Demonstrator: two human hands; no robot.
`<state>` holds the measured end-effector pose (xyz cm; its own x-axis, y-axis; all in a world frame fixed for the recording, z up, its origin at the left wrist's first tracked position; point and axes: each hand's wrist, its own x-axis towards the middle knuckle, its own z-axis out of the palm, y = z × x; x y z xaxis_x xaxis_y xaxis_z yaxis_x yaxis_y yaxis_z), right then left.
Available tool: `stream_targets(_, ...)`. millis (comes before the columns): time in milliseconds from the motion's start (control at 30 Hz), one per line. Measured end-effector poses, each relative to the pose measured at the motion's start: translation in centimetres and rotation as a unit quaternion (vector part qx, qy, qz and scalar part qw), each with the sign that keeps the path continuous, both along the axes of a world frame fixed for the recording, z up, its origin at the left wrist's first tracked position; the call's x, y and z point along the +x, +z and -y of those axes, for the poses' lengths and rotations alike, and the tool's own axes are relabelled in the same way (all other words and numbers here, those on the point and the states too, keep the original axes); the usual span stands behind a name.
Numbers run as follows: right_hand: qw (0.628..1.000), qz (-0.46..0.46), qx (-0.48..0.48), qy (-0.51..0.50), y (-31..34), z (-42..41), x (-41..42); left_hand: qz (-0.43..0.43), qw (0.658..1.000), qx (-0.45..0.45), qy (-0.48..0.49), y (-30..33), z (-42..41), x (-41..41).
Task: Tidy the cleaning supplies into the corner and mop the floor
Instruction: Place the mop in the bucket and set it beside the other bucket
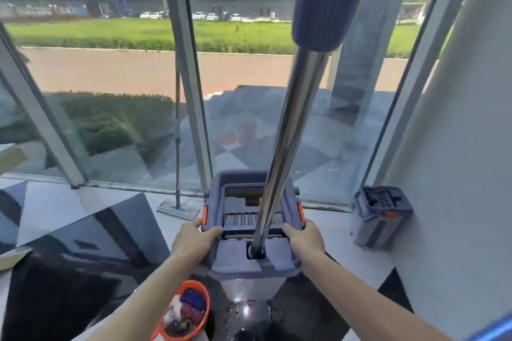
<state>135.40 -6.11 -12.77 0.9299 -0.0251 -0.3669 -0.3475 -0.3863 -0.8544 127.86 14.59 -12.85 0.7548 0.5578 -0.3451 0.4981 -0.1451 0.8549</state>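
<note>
1. Both forearms reach forward from the bottom of the view to a grey-blue mop bucket (250,232) standing on the floor before a glass wall.
2. The left hand (194,241) grips the bucket's left rim, thumb curled over the edge just below an orange clip (204,215).
3. The right hand (306,238) grips the bucket's right rim in the same way, fingers wrapped round the outer side.
4. The floor (83,252) around the bucket is glossy, tiled in black and pale grey; small wet spots lie just on the near side of the bucket.
5. The glass wall (116,91) behind the bucket shows grass, a paved path and parked cars outside. A pale wall meets it to the bucket's right.
6. A chrome mop pole (288,130) with a blue grip (329,0) stands in a slot in the bucket and tilts up to the right.
7. A second, similar bucket (381,216) sits in the corner right of the main bucket.
8. A flat mop (177,171) leans on the glass just left of the bucket.
9. A small orange pail (180,310) near the viewer, left of the bucket, holds crumpled cloths in blue, white and red.
</note>
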Motion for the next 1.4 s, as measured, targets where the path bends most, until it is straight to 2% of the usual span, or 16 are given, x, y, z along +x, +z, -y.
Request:
stream_targets(333, 0.983, -0.024, 0.017, -0.182, -0.8, 10.0, 12.6, -0.010, 0.981, 0.040, -0.190, 1.4, 9.3, 20.2)
stream_targets(633, 0.927, -0.052, 0.009, -0.372, -3.4, 16.7, 22.1, -0.041, 0.931, 0.026, -0.362, -1.6, 17.3, 36.7)
stream_targets(1000, 0.868, -0.107, 0.014, -0.485, -13.6, 26.6, 32.6, -0.089, 0.874, 0.046, -0.475, -11.5, 29.2, 51.3)
stream_targets(1400, 0.767, -0.175, 0.044, -0.616, -25.7, 30.9, 40.0, -0.122, 0.780, 0.128, -0.600, -24.6, 38.3, 63.2)
